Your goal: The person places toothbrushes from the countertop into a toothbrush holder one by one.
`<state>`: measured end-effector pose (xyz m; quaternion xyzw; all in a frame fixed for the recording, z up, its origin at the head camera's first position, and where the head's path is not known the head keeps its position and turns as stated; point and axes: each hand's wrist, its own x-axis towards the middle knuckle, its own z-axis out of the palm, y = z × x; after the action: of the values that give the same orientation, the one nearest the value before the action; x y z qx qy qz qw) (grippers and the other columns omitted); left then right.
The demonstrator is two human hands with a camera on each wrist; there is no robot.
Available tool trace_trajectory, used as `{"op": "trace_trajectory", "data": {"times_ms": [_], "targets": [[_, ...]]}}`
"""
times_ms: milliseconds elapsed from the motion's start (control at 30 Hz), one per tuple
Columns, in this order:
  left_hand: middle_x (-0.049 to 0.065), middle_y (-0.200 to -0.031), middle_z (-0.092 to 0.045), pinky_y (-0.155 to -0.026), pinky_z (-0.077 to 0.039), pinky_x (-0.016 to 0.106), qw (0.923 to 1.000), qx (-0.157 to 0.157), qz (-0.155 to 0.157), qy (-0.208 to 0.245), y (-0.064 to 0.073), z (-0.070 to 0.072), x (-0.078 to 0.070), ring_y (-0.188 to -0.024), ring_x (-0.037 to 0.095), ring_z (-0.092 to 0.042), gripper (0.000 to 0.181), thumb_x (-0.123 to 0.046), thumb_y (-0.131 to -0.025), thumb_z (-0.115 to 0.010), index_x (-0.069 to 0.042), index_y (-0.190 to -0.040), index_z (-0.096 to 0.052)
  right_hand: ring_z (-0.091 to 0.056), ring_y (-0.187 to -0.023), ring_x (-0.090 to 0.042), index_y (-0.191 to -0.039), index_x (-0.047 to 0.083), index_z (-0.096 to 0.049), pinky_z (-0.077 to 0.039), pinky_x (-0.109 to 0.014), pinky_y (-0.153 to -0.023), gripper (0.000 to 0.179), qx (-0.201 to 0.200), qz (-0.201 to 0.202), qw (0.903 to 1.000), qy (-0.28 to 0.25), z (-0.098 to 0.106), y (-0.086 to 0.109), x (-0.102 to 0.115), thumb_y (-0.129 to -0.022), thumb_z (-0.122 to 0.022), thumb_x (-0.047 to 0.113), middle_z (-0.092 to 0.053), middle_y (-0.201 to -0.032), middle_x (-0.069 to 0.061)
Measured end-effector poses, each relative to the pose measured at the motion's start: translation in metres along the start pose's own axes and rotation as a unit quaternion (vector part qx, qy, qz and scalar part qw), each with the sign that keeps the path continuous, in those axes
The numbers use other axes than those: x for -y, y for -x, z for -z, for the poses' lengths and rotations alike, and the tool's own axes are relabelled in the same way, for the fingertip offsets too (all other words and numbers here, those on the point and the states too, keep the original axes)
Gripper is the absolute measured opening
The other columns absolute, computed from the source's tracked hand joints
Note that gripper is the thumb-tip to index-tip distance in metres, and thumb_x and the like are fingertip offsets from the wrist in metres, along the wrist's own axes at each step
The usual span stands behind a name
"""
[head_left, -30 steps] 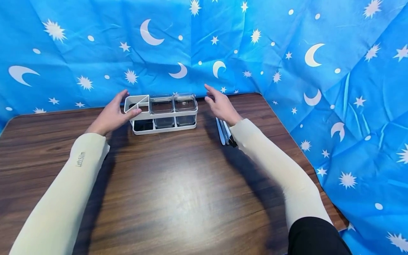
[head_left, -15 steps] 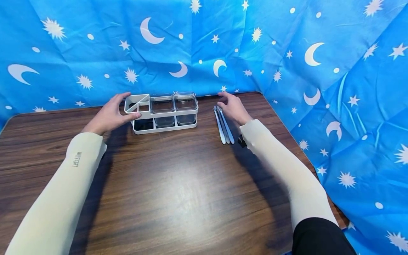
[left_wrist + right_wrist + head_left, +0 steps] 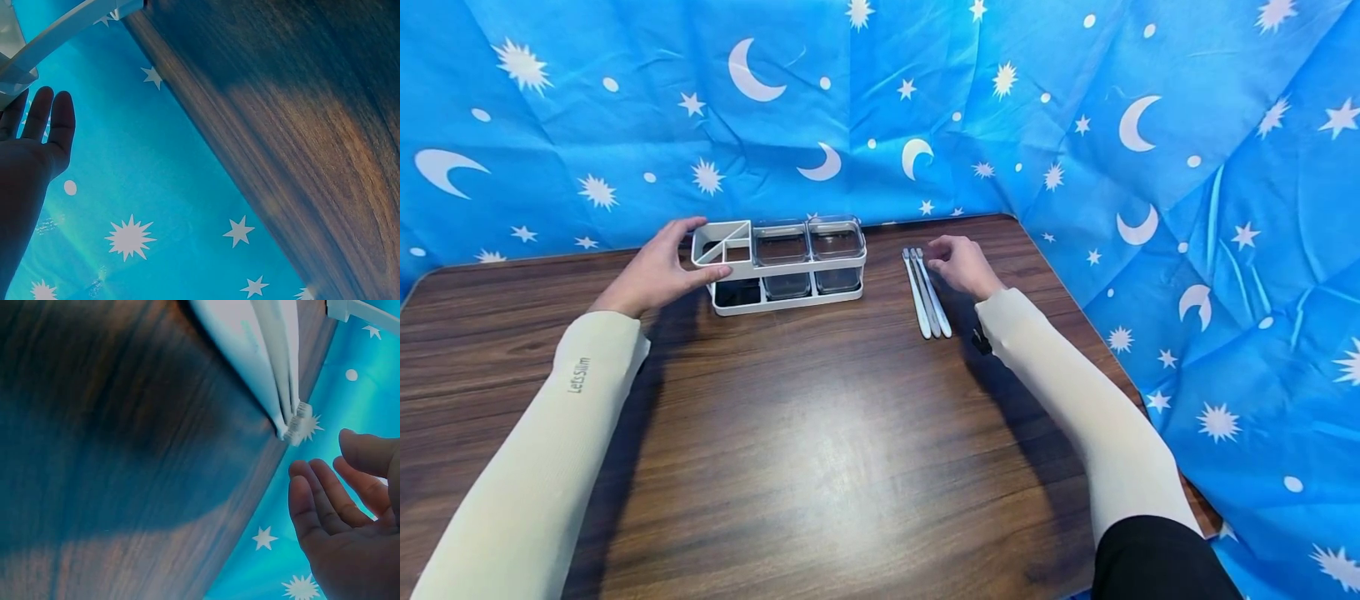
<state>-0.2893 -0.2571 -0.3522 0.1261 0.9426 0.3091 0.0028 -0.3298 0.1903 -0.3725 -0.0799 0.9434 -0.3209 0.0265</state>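
A toothbrush holder (image 3: 748,272), a white two-tier rack, stands near the back edge of the table. Diagonal dividers split its left top section, and two clear cups (image 3: 782,244) sit to the right. My left hand (image 3: 658,271) grips its left end, thumb across the front and fingertips at the back; in the left wrist view the fingers (image 3: 61,122) reach up beside a white bar. Three light-coloured toothbrushes (image 3: 927,293) lie side by side on the table, heads toward the back. Just right of their heads is my right hand (image 3: 964,265), fingers loosely bent and nothing in them.
The dark wood table (image 3: 820,450) extends toward me. A blue cloth (image 3: 880,100) with white moons and stars hangs behind its back edge and along the right side. Table surface lies between the holder and the toothbrushes.
My right hand has moved rightward from near the holder, past the toothbrushes, uncovering them. The left hand stays at the holder's left end, and the holder stays in place.
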Motion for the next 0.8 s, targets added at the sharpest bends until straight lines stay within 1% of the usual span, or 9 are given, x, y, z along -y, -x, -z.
{"op": "trace_trajectory", "data": {"times_ms": [100, 233, 400, 633, 800], "targets": [[0.023, -0.15, -0.019, -0.1, -0.022, 0.063, 1.0, 0.0, 0.003, 0.001, 0.0, 0.0, 0.0, -0.132, 0.043, -0.024, 0.097, -0.055, -0.081, -0.066, -0.009, -0.151, -0.017, -0.054, -0.104, -0.024, -0.126, 0.004, -0.057, -0.044, -0.04, -0.089, 0.032, 0.011, -0.007, 0.9999, 0.009, -0.003, -0.001, -0.003, -0.095, -0.058, 0.01, -0.059, -0.117, -0.012], [0.023, -0.15, -0.02, -0.1, -0.023, 0.063, 1.0, 0.001, 0.001, -0.001, 0.0, 0.0, 0.001, -0.131, 0.043, -0.025, 0.097, -0.055, -0.081, -0.067, -0.009, -0.151, -0.018, -0.053, -0.106, -0.025, -0.125, 0.003, -0.057, -0.044, -0.04, -0.09, 0.031, 0.028, -0.017, 0.9994, 0.007, -0.007, -0.002, -0.006, -0.094, -0.058, 0.008, -0.057, -0.117, -0.013], [0.023, -0.149, -0.023, -0.099, -0.024, 0.062, 1.0, -0.001, -0.004, -0.002, -0.001, -0.001, 0.001, -0.13, 0.043, -0.027, 0.097, -0.054, -0.081, -0.068, -0.008, -0.15, -0.019, -0.054, -0.101, -0.024, -0.124, 0.003, -0.058, -0.045, -0.039, -0.088, 0.031, 0.034, -0.032, 0.9989, 0.003, -0.012, -0.004, -0.007, -0.093, -0.06, 0.008, -0.057, -0.114, -0.012], [0.024, -0.146, -0.026, -0.099, -0.026, 0.061, 0.9999, -0.006, -0.01, 0.005, 0.0, -0.001, 0.002, -0.127, 0.043, -0.03, 0.095, -0.052, -0.081, -0.068, -0.007, -0.15, -0.02, -0.055, -0.094, -0.024, -0.122, 0.003, -0.059, -0.047, -0.038, -0.082, 0.03, 0.035, -0.053, 0.9976, 0.025, -0.019, -0.009, -0.009, -0.092, -0.061, 0.008, -0.057, -0.11, -0.012], [0.024, -0.146, -0.027, -0.098, -0.026, 0.061, 0.9998, -0.01, -0.015, 0.006, 0.0, -0.001, 0.003, -0.127, 0.042, -0.03, 0.094, -0.051, -0.081, -0.069, -0.007, -0.15, -0.021, -0.056, -0.091, -0.024, -0.12, 0.002, -0.059, -0.048, -0.037, -0.08, 0.028, 0.04, -0.063, 0.9968, 0.03, -0.02, -0.009, -0.007, -0.093, -0.06, 0.007, -0.057, -0.107, -0.013]]}}
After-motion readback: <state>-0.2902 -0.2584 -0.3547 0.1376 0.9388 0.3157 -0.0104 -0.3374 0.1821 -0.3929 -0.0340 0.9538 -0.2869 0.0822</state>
